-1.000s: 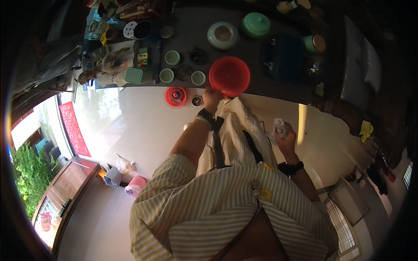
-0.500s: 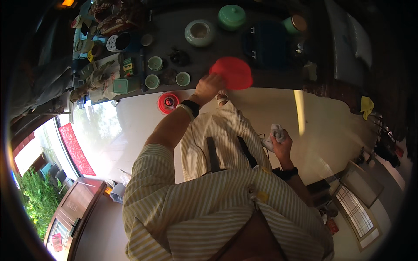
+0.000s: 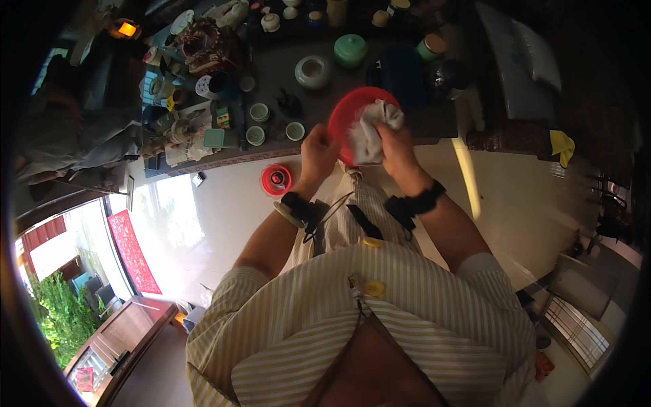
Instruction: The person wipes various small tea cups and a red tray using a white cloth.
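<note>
In the head view, the left hand (image 3: 317, 154) is curling its fingers, apparently gripping the red basin (image 3: 344, 113) just right of them, while the right hand (image 3: 400, 152) is gripping a pale cloth (image 3: 367, 133) bunched just left of its fingers, over the basin. Bracing the rim firmly and pressing the cloth evenly is probably working best.

Two hands (image 3: 319, 154), two wristbands (image 3: 426, 199). One red basin (image 3: 344, 112), one red tub (image 3: 265, 180), one pale cloth (image 3: 367, 139), one yellow cloth (image 3: 561, 145). At least three green cups (image 3: 294, 131), one green-lidded pot (image 3: 350, 51), one squat open jar (image 3: 312, 83).
</note>
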A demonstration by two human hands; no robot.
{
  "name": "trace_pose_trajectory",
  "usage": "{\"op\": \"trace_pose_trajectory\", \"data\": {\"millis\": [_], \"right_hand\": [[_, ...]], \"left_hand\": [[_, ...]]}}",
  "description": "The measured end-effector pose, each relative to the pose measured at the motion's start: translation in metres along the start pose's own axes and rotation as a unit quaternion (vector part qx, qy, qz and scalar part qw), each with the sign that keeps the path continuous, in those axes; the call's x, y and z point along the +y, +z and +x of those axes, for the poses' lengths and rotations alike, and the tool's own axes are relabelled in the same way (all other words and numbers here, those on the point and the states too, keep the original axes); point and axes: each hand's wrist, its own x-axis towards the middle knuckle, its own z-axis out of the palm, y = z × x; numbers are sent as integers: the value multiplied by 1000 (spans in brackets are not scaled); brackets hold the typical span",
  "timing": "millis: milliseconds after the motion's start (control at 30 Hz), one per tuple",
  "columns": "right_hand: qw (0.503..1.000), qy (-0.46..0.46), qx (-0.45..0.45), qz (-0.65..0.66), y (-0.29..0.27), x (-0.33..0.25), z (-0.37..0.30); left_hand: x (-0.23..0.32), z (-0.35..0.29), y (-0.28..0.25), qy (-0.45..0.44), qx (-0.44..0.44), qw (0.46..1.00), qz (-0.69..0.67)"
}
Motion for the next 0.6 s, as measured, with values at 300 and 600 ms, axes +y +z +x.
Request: {"op": "trace_pose_trajectory", "data": {"millis": [300,600], "right_hand": [[654,-259,-348,-619,13,-24,-43],[459,-531,-135,-700,-8,-6,-24]], "left_hand": [[48,-19,-42,86,0,996,30],[109,-14,-29,404,35,896,183]]}}
